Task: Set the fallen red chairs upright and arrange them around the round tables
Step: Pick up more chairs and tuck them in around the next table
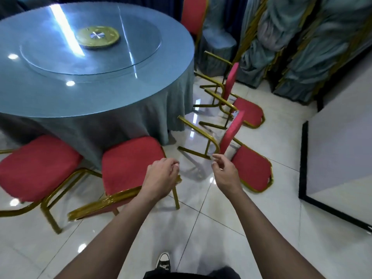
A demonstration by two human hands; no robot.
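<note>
While the round table draped in blue cloth [96,81] has two upright red-cushioned gold-frame chairs [130,166] alongside, two fallen red chairs [251,170] lie right of it; next: grab nearest backrest. Left hand [161,178] and right hand [225,174] half-curled, empty.

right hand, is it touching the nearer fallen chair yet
Apart. The head view shows floor tile between the right hand and the nearer fallen chair; its fingers are loosely curled, holding nothing.

Glossy white tile floor [231,228]. Two red chairs [250,170] lie tipped on it; two more [130,164] stand upright. Round surface [50,93] carries a glass turntable [90,59].
</note>
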